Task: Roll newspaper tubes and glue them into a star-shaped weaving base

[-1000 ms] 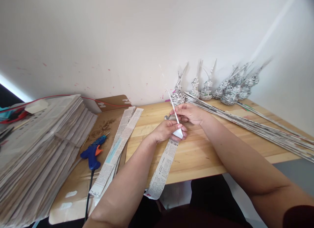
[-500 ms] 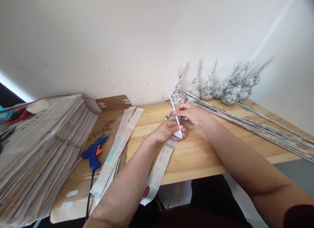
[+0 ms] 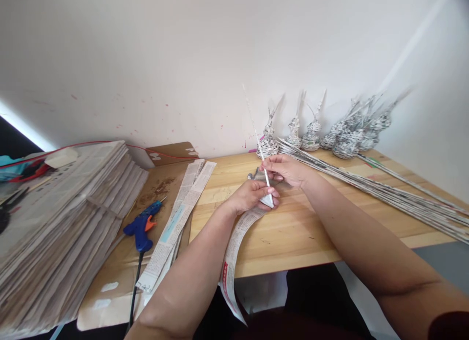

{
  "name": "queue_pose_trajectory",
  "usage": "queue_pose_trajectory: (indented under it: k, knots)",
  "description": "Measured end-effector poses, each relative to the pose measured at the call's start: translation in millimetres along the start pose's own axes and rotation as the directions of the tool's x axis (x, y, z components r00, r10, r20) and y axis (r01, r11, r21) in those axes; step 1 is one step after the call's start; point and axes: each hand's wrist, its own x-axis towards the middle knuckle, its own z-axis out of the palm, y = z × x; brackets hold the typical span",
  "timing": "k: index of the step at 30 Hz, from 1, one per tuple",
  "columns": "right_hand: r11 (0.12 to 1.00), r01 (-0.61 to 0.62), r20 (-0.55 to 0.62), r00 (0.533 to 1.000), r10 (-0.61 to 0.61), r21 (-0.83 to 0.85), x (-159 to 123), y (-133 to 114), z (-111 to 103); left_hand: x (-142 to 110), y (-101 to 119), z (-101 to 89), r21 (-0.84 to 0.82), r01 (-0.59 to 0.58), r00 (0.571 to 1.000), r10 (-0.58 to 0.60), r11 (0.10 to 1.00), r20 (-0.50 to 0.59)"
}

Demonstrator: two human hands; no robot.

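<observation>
Between my hands a newspaper strip is partly rolled into a thin paper tube, which points up and away toward the wall. My left hand is closed on the lower end, where the flat strip meets the tube. The strip's loose tail curls down past my left forearm and over the table's front edge. My right hand pinches the tube a little higher up between thumb and fingers. A small dark item lies on the table just behind my hands; its kind I cannot make out.
Cut newspaper strips and a blue glue gun lie on cardboard at left, beside a tall newspaper stack. Finished paper tubes lie across the wooden table at right. Several woven paper figures stand along the wall.
The paper tube now reaches farther up toward the wall. The strip's hanging tail has swung and curls lower over the table edge. Both hands keep nearly the same place.
</observation>
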Motion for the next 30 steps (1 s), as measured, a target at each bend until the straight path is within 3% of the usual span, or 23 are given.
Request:
queue_pose_trajectory:
  k: [3, 8, 13, 15, 19, 24, 30]
  knots:
    - [1.000, -0.005, 0.084, 0.996, 0.007, -0.027, -0.6, -0.7, -0.1, 0.0, -0.1, -0.3, -0.004, -0.001, 1.000, 0.001, 1.000, -0.005]
    - [1.000, -0.023, -0.106, 0.994, 0.025, 0.019, 1.8, 0.9, 2.7, -0.5, 0.3, -0.9, 0.006, 0.030, 0.999, -0.030, 1.000, 0.027]
    - [0.999, -0.039, 0.111, 0.993, 0.038, 0.010, -1.0, 0.0, -1.1, -1.1, 1.9, -0.8, -0.015, -0.002, 1.000, 0.002, 1.000, -0.014]
    - [1.000, -0.019, 0.101, 0.995, 0.022, -0.024, -2.4, -1.0, -1.2, -0.8, 1.6, -1.0, -0.014, 0.002, 1.000, -0.002, 1.000, -0.006]
    - [0.999, 0.011, -0.038, 0.999, -0.013, -0.039, -2.2, -1.2, 0.4, -0.5, 1.6, -1.0, 0.010, 0.018, 1.000, -0.018, 1.000, 0.019]
    - [1.000, -0.011, 0.103, 0.995, 0.009, 0.010, -0.6, 1.0, -3.4, -1.0, 3.0, -1.3, 0.009, 0.006, 1.000, -0.006, 1.000, 0.005]
    - [0.999, -0.001, -0.069, 0.998, 0.004, 0.041, 0.4, 0.8, 1.2, 0.4, 0.3, -2.8, 0.003, 0.006, 0.999, -0.006, 1.000, 0.036]
